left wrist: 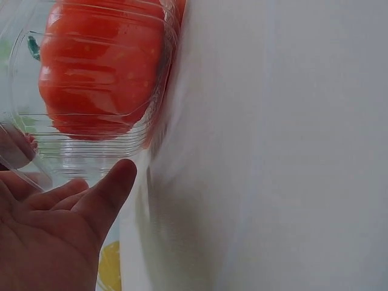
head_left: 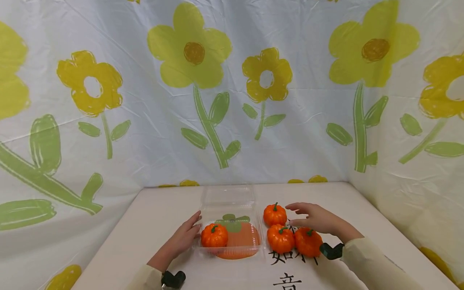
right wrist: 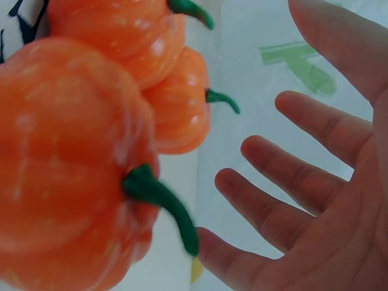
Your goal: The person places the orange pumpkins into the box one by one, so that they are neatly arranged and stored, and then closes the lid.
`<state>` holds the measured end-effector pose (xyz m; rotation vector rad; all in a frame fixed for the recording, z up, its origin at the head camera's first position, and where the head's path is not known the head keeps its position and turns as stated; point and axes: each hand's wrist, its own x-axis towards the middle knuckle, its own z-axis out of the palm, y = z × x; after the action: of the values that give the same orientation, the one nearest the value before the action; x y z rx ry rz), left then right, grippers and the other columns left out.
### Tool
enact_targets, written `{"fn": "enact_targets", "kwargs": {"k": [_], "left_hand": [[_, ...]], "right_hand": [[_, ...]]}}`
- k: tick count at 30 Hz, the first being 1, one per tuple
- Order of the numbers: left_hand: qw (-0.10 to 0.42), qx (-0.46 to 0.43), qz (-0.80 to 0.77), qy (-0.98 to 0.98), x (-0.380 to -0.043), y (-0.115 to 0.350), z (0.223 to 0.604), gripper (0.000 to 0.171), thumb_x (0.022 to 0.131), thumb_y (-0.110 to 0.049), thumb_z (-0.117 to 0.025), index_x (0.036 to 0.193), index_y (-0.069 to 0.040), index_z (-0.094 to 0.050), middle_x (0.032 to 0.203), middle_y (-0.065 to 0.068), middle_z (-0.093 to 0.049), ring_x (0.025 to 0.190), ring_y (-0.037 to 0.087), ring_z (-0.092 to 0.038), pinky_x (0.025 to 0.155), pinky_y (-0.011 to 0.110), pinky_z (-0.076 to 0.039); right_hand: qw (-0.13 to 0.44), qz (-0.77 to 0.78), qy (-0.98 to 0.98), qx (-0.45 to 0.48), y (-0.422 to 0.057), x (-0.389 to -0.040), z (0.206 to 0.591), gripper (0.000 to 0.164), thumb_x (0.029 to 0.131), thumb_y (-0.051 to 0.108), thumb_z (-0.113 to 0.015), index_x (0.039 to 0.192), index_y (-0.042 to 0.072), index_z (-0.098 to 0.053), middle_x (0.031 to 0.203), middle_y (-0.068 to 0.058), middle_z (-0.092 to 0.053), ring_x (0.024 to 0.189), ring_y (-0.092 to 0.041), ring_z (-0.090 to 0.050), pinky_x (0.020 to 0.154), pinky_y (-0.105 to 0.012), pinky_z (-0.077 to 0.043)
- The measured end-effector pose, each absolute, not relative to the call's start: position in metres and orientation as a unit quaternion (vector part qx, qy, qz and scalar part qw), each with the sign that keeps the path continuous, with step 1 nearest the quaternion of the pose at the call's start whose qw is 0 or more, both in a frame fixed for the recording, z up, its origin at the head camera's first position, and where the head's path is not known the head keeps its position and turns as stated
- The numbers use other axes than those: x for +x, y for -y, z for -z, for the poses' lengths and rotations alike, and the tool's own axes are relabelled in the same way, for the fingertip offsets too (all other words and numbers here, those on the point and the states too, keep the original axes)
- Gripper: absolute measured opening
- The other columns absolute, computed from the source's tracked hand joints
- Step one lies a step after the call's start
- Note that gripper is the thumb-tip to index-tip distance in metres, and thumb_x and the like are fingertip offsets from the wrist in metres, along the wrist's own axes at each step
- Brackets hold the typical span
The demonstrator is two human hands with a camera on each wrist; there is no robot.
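A clear plastic clamshell box stands on the table with its lid folded back. Inside it, on the left, sits one small orange toy pumpkin with a green stem. My left hand is at the box's left side, its fingertips right at the rim and its thumb extended beside the wall. Right of the box lie three more toy pumpkins: a rear one, a front one and a right one. Over these, my right hand hovers with spread fingers, holding nothing.
Under the box, the white table carries a printed orange pumpkin picture. Black printed characters run down the surface near the loose pumpkins. A flowered curtain encloses the table's back and sides.
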<state>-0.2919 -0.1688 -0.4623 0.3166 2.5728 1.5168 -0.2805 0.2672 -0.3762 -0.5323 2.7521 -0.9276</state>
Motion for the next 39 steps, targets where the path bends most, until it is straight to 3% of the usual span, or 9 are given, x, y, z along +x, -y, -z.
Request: {"fn": "enact_targets", "kwargs": {"k": [11, 27, 39], "left_hand": [[0.061, 0.092, -0.504, -0.857, -0.292, 0.168, 0.463, 0.055, 0.104, -0.021, -0.039, 0.155, -0.015, -0.021, 0.156, 0.018, -0.032, 0.119, 0.038, -0.059, 0.1, 0.051, -0.048], [0.063, 0.092, -0.499, -0.86, -0.291, 0.167, 0.464, 0.057, 0.104, -0.027, -0.04, 0.156, -0.015, -0.02, 0.157, 0.017, -0.031, 0.119, 0.038, -0.06, 0.102, 0.053, -0.046], [0.058, 0.089, -0.495, -0.863, -0.29, 0.166, 0.465, 0.057, 0.103, -0.025, -0.041, 0.155, -0.013, -0.022, 0.156, 0.017, -0.033, 0.126, 0.04, -0.053, 0.102, 0.052, -0.046]], "right_hand": [[0.122, 0.326, -0.924, -0.159, -0.284, -0.277, 0.383, 0.062, 0.084, 0.046, -0.071, 0.137, 0.02, -0.053, 0.143, -0.015, -0.05, 0.13, -0.041, -0.046, 0.098, -0.065, -0.043], [0.173, 0.369, -0.897, -0.168, -0.306, -0.272, 0.4, 0.068, 0.083, 0.03, -0.074, 0.143, 0.015, -0.046, 0.149, -0.02, -0.042, 0.132, -0.05, -0.039, 0.098, -0.07, -0.038], [0.189, 0.388, -0.887, -0.165, -0.317, -0.269, 0.411, 0.074, 0.082, 0.029, -0.074, 0.146, 0.013, -0.041, 0.152, -0.019, -0.038, 0.132, -0.047, -0.041, 0.099, -0.072, -0.034]]}}
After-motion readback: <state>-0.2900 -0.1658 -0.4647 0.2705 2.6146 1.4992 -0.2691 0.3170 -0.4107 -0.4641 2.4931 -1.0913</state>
